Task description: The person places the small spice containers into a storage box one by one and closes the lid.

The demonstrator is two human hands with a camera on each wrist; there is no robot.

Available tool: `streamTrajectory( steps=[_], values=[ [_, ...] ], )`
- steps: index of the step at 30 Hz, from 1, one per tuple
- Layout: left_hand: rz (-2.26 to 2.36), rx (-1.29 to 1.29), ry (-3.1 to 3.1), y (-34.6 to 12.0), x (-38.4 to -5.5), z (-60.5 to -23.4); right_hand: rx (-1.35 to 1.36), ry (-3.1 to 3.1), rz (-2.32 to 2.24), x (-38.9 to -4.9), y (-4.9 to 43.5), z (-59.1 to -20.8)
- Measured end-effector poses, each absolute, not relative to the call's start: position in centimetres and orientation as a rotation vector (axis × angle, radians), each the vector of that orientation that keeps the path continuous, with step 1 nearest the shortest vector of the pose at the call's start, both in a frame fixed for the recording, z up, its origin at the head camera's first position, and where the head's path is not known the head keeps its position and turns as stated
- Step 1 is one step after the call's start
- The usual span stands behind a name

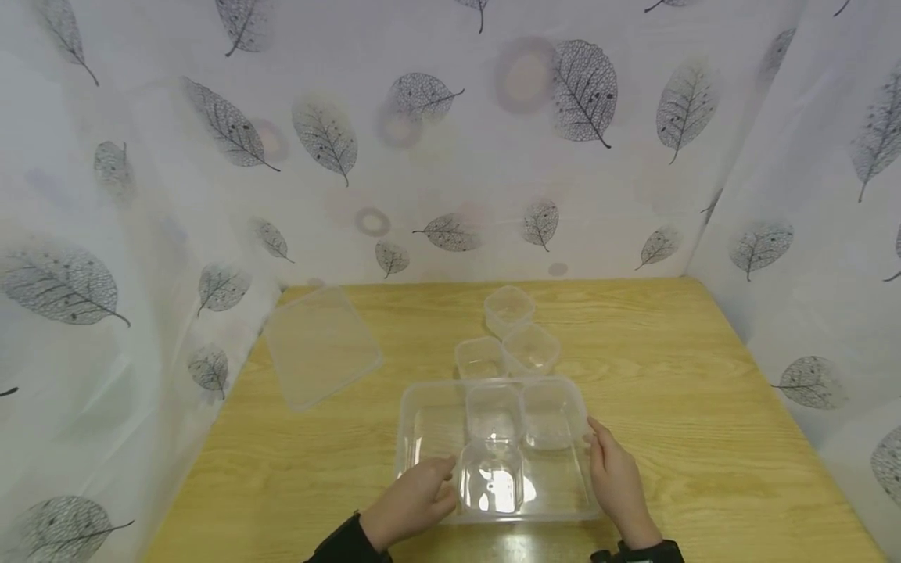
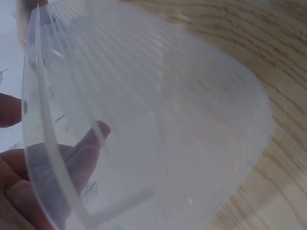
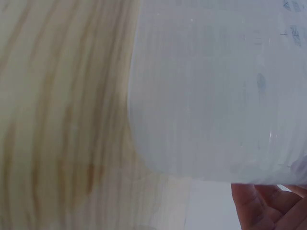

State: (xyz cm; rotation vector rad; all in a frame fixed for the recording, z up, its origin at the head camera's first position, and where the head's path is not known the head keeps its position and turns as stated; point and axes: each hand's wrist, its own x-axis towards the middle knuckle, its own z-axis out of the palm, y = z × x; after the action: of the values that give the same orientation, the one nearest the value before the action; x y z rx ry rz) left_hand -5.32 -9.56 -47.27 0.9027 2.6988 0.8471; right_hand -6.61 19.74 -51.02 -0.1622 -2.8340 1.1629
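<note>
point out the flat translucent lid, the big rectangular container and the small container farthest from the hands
Flat translucent lid (image 1: 322, 347): head view, middle of its surface.
Big rectangular container (image 1: 556, 483): head view, bare floor near its right side.
Farthest small container (image 1: 504, 320): head view, front wall.

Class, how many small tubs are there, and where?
6. In the box: back-middle tub, back-right tub, front-middle tub. Behind it: left tub, right tub, farthest tub. Nested ones could be hidden.

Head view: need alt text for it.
A right hand holds the right edge of a large clear container with three small tubs inside; a left hand is at its near left part. Behind it stand three more tubs; a translucent lid lies left.
</note>
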Motion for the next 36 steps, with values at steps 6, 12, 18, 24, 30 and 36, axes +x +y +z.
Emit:
streamTrajectory(
  steps=[6,12,18,24,30,36],
  values=[
    [0.878,0.938,2.722,-9.1,-5.2,-47.9,-0.18,-2.849,1.181,-6.6,19.7,-50.9],
    [0.851,0.997,2.779,-8.7,-5.1,-48.0,-0.177,-2.85,1.172,-6.6,19.7,-50.9],
    [0.866,1.042,2.804,-8.3,-5.2,-48.1,-0.16,-2.845,1.159,-6.6,19.7,-51.0],
    [0.938,1.058,2.743,-7.7,-5.4,-48.4,-0.152,-2.825,1.139,-6.6,19.7,-51.1],
    [0.948,1.066,2.743,-6.8,-5.3,-48.7,-0.142,-2.803,1.137,-6.6,19.7,-51.3],
    [0.927,1.044,2.716,-5.8,-5.1,-48.7,-0.106,-2.768,1.135,-6.4,19.7,-51.3]
  ],
)
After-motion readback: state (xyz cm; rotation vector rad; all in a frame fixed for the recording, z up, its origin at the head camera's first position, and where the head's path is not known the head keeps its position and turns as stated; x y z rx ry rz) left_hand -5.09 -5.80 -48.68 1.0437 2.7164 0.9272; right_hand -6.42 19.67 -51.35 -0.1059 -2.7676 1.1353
